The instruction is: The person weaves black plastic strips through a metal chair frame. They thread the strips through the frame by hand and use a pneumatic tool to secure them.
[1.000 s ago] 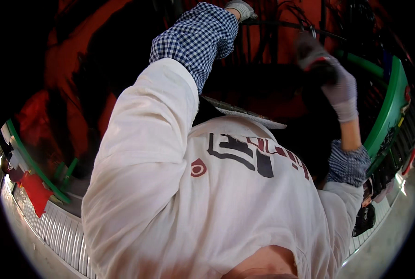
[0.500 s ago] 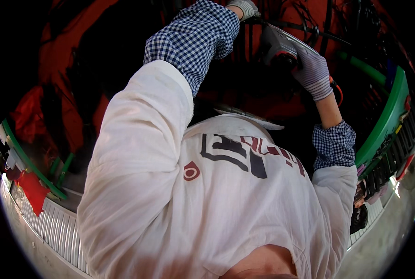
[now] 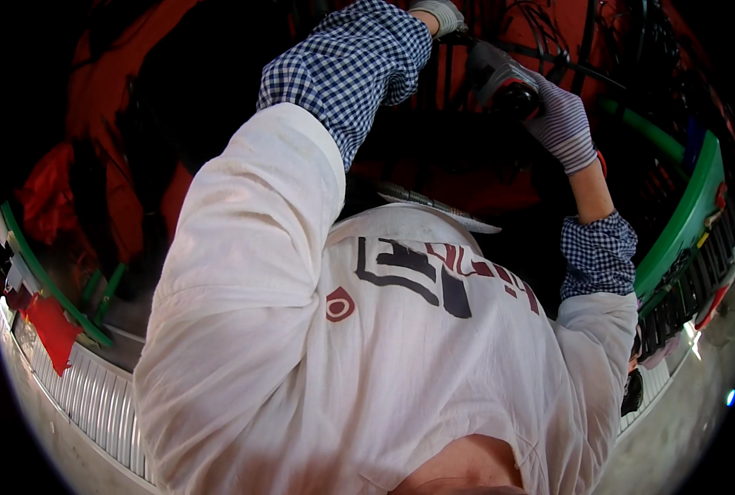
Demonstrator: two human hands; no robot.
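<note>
Wearing a loose white cloth top [image 3: 417, 363] nearest the camera, plus a blue-and-white checked cloth sleeve cover [image 3: 347, 70] behind the left fingers; baggy fabric could snag on anything projecting. Right hand [image 3: 561, 120], grey striped knit glove [image 3: 572, 140]: fingers wrapped closed round a grey-and-black power tool with red trim [image 3: 496, 76], which sits at those fingers' left, just right of the left fingers. A loosened grip or stray swing could knock it into them. Left hand [image 3: 442, 15], pale knit glove [image 3: 448, 11], at the top edge: fingertips lost in shadow, can't tell how far open or what, if anything, they hold. Beyond the right fingers, looped black cables [image 3: 562, 59] could catch the tool or get nicked if it drifts. Behind them, a red panel [image 3: 572, 29], likely metal; a misplaced tip might scrape it.
</note>
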